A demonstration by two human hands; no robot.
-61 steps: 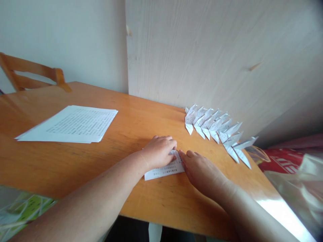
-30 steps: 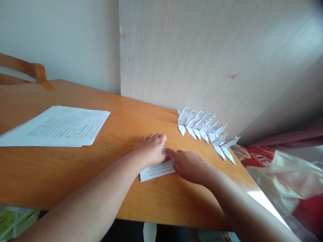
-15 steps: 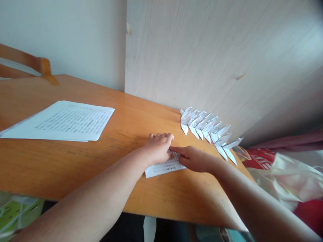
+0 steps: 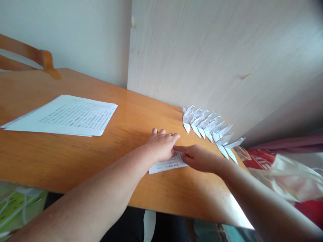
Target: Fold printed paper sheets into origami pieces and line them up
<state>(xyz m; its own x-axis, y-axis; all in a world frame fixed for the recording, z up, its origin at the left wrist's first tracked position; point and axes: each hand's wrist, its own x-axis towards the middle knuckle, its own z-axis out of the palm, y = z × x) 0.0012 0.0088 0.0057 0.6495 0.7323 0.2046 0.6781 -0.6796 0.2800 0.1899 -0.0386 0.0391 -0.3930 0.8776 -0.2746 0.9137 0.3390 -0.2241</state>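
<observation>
Lying to the right of and nearer than the paper stack, a printed paper runs lengthwise left-to-right beneath the left hand, fingers spread, while the right hand lays its index along the far edge, others curled, any grip hidden.

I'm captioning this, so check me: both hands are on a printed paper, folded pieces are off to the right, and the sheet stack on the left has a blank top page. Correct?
No, the sheet stack isn't blank on top: the head view shows rows of print there. The left hand and right hand are on a printed paper, with folded pieces off to the right.
</observation>
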